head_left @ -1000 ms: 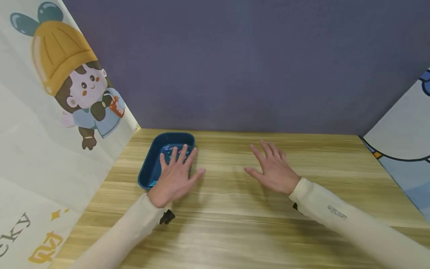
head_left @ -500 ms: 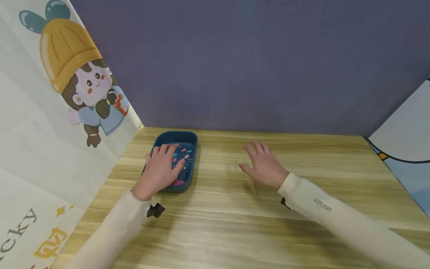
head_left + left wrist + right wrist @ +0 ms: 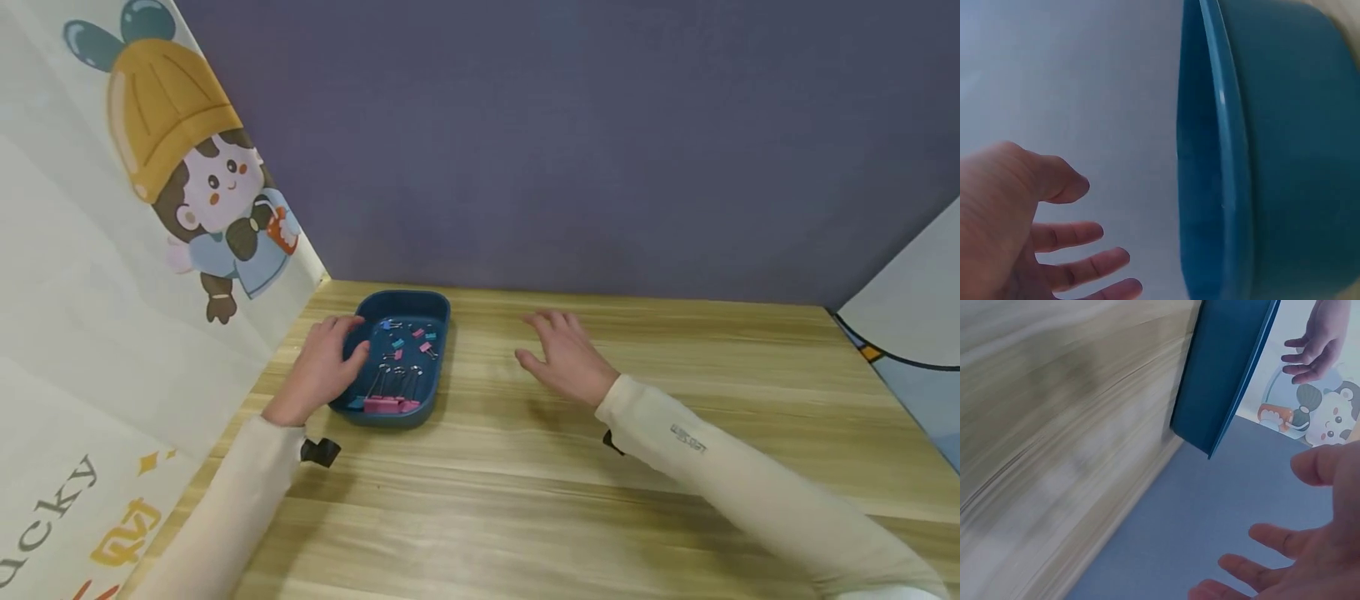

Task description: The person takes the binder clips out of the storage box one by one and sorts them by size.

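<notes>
Though smooth itself, a rounded tray [image 3: 437,367] of wiry clips [image 3: 384,405]

Smooth, faintly glossy plastic tray [image 3: 408,305]; shiny metal-handled clips [image 3: 383,405]; softly sheened wood-grain tabletop [image 3: 480,500]; matt, cloth-like panel [image 3: 562,150]

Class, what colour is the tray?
The tray is dark blue, best seen in the head view.
</notes>
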Tool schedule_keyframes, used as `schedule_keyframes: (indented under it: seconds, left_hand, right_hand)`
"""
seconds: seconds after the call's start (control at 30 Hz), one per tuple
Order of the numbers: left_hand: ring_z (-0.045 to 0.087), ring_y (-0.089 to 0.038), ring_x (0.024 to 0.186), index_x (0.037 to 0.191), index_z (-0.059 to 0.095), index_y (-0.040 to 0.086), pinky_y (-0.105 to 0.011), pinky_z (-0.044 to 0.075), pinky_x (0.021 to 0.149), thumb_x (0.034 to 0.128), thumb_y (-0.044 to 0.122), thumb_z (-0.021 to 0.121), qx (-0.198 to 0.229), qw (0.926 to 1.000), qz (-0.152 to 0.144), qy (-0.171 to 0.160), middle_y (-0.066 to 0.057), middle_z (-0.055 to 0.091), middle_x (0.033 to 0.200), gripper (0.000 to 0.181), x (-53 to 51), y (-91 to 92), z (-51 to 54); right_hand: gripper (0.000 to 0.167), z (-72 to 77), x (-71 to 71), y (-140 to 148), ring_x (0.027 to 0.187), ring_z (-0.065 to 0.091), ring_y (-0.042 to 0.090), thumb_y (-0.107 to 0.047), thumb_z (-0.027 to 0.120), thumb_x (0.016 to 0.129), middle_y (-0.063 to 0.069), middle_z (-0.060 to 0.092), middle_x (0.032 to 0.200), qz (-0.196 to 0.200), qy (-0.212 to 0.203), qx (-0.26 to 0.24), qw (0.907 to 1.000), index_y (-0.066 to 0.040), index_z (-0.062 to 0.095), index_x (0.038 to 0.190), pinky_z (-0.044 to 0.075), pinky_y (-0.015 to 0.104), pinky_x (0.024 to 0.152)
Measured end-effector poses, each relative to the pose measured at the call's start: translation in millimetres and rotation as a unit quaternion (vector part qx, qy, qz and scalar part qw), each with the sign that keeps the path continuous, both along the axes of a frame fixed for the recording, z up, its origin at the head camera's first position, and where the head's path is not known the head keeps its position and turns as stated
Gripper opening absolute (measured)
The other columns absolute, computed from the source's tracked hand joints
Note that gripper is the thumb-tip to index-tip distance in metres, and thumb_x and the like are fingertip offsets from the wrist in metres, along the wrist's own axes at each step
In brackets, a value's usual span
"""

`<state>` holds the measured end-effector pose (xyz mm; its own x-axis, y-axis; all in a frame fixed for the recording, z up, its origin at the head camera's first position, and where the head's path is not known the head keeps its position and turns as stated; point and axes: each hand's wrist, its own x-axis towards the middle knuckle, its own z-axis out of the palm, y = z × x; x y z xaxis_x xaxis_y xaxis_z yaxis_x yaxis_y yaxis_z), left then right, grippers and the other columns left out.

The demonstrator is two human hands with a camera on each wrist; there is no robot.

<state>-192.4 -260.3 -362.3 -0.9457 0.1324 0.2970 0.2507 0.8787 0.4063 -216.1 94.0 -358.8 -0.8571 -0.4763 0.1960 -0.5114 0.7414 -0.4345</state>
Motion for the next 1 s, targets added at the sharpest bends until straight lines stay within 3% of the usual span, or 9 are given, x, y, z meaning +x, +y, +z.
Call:
schedule_keyframes:
  seconds: [0.27, 0.4, 0.57, 0.7, 1.0]
  left_hand:
    - [0.044, -0.039, 0.107, 0.128, 0.048, -0.008, -0.052, 0.039, 0.088, 0.0954, 0.015, 0.054, 0.040, 0.9982, 0.013, -0.042, -0.025, 0.049, 0.117, 0.040, -2.3, -17.9, -6.5]
    - [0.046, -0.041, 0.105, 0.126, 0.049, -0.010, -0.053, 0.039, 0.086, 0.0944, 0.013, 0.054, 0.052, 0.9978, 0.015, -0.038, -0.027, 0.050, 0.113, 0.039, -2.0, -25.7, -10.4]
    - [0.049, -0.042, 0.097, 0.123, 0.050, -0.010, -0.052, 0.039, 0.083, 0.0940, 0.012, 0.054, 0.048, 0.9971, 0.052, -0.030, -0.028, 0.056, 0.103, 0.036, -4.3, -33.9, -17.3]
    - [0.055, -0.038, 0.087, 0.123, 0.050, -0.010, -0.048, 0.045, 0.073, 0.0952, 0.013, 0.052, 0.045, 0.9954, 0.070, -0.046, -0.025, 0.060, 0.097, 0.036, -6.2, -37.6, -20.9]
    - [0.057, -0.030, 0.079, 0.126, 0.049, -0.007, -0.041, 0.047, 0.066, 0.0967, 0.010, 0.049, 0.046, 0.9930, 0.057, -0.093, -0.021, 0.059, 0.098, 0.034, -7.5, -38.0, -23.4]
  right_hand:
    - [0.059, -1.2, -4.3, -18.2, 0.125, 0.032, 0.036, -0.038, 0.053, 0.095, 0.020, 0.039, 0.135, 0.005, -0.010, -0.011, 0.9999, -0.003, 0.039, 0.141, 0.032, 0.051, 0.099]
    - [0.059, -1.9, -7.1, -28.0, 0.126, 0.033, 0.035, -0.038, 0.053, 0.095, 0.018, 0.040, 0.135, 0.020, -0.016, -0.020, 0.9995, -0.005, 0.038, 0.141, 0.032, 0.051, 0.100]
    - [0.059, -2.0, -11.1, -42.1, 0.126, 0.033, 0.033, -0.040, 0.053, 0.094, 0.016, 0.040, 0.135, 0.028, -0.025, -0.011, 0.9992, -0.008, 0.039, 0.142, 0.031, 0.049, 0.101]
    - [0.058, -3.0, -13.4, -54.9, 0.125, 0.034, 0.031, -0.038, 0.056, 0.093, 0.015, 0.042, 0.133, 0.034, -0.025, -0.008, 0.9991, -0.008, 0.042, 0.140, 0.031, 0.047, 0.102]
    - [0.050, -6.4, -15.8, -85.0, 0.122, 0.043, 0.028, -0.033, 0.062, 0.092, 0.011, 0.049, 0.132, 0.104, -0.036, -0.020, 0.9938, -0.008, 0.050, 0.133, 0.033, 0.043, 0.102]
